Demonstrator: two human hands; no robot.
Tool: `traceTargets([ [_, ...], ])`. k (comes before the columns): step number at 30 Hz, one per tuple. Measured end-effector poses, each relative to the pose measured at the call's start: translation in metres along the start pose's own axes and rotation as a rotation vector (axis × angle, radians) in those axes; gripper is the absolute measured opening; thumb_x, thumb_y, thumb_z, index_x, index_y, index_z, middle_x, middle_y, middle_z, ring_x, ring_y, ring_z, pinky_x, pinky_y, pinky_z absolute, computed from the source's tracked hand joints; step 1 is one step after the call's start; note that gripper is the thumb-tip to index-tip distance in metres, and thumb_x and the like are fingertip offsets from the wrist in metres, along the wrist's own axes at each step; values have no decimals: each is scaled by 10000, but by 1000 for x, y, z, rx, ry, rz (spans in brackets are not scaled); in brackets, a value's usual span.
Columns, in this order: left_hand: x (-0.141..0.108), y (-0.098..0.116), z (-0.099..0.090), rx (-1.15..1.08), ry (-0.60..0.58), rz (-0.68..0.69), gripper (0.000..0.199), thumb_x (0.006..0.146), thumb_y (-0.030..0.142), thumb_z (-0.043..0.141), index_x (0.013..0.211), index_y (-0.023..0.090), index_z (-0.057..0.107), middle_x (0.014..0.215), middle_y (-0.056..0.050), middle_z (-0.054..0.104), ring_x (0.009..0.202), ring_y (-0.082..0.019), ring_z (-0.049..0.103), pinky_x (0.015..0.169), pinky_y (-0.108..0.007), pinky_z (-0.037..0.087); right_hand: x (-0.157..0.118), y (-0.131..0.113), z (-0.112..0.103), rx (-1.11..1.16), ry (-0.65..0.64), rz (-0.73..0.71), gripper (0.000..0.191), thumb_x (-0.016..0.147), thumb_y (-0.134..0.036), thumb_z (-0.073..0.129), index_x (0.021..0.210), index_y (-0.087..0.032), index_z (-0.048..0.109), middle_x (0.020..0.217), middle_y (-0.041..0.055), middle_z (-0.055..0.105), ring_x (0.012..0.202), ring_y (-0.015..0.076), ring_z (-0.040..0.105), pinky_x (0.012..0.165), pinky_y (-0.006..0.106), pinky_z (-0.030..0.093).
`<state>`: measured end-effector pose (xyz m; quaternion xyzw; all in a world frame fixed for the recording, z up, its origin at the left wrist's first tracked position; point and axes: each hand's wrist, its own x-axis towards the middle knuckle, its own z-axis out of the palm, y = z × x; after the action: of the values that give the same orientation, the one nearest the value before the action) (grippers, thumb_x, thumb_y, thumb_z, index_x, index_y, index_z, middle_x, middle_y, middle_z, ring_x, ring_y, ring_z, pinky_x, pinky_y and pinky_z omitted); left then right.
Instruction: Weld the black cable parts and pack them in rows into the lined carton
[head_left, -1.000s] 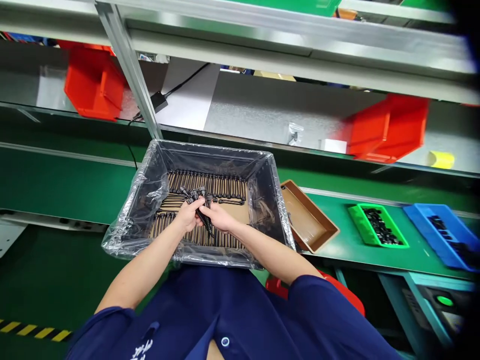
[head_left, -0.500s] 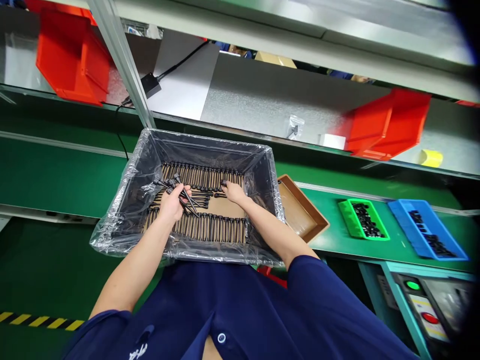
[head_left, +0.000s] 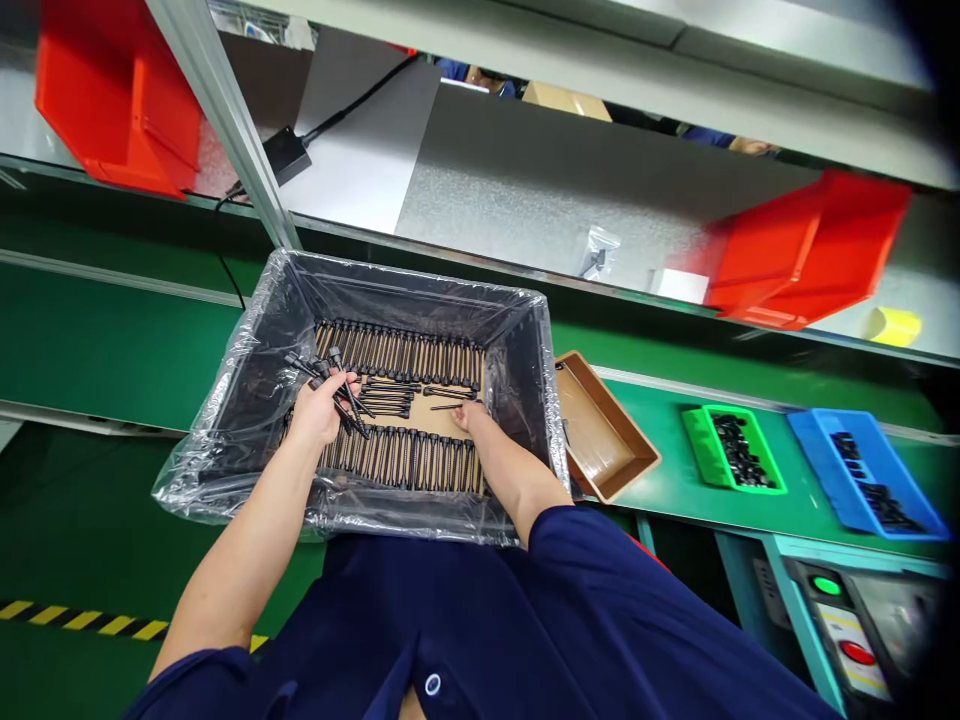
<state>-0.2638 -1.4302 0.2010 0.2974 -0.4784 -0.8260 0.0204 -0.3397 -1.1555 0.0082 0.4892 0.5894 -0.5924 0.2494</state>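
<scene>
My left hand (head_left: pixel 321 408) is closed round a loose bunch of black rods with knobbed heads (head_left: pixel 330 365), fanned out over the left side of a crate. The fingers of my right hand (head_left: pixel 470 413) pinch one thin black rod (head_left: pixel 444 407), which points left, low over the brown cardboard at the crate's bottom. Its head end is hidden by the hand. Rows of the same rods (head_left: pixel 401 355) lie side by side along the far and near sides. Between them, more rods (head_left: pixel 388 398) lie crosswise. The dark grey crate (head_left: pixel 420 275) is lined with clear plastic film.
A brown tray (head_left: pixel 611 435) touches the crate's right side. Beyond it on the green bench stand a green bin (head_left: pixel 739 450) and a blue bin (head_left: pixel 870 475) with small black parts. Red bins (head_left: pixel 814 250) sit on the shelf above; a metal post (head_left: pixel 225 120) rises behind the crate.
My right hand has come down and nearer from the far row to the crate's middle, where a rod shows in its fingers. The left hand still holds its bunch. The camera view has shifted slightly.
</scene>
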Motion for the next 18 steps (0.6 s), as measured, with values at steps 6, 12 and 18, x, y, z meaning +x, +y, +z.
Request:
traceTargets([
  [6, 3, -2, -1, 44, -5, -8, 370, 555, 242, 789, 802, 170, 523, 675, 8, 619, 583, -136, 625, 445, -183, 390, 8, -1, 3, 81, 34, 90, 96, 950, -131, 426, 953, -168, 514, 703, -40, 546, 535, 60, 547, 489, 160, 513],
  [12, 2, -1, 1, 84, -9, -8, 393, 548, 253, 798, 816, 172, 522, 697, 5, 621, 584, -133, 625, 430, -175, 362, 5, -8, 14, 113, 1, 122, 145, 923, -74, 449, 956, -155, 564, 755, -11, 591, 590, 75, 583, 524, 185, 535],
  [18, 1, -2, 2, 119, -21, -4, 401, 545, 264, 793, 826, 169, 524, 696, 6, 622, 583, -133, 624, 440, -181, 383, -6, -8, 9, 114, -58, 168, 118, 916, -45, 462, 892, -115, 553, 680, 1, 570, 502, 53, 563, 461, 98, 487],
])
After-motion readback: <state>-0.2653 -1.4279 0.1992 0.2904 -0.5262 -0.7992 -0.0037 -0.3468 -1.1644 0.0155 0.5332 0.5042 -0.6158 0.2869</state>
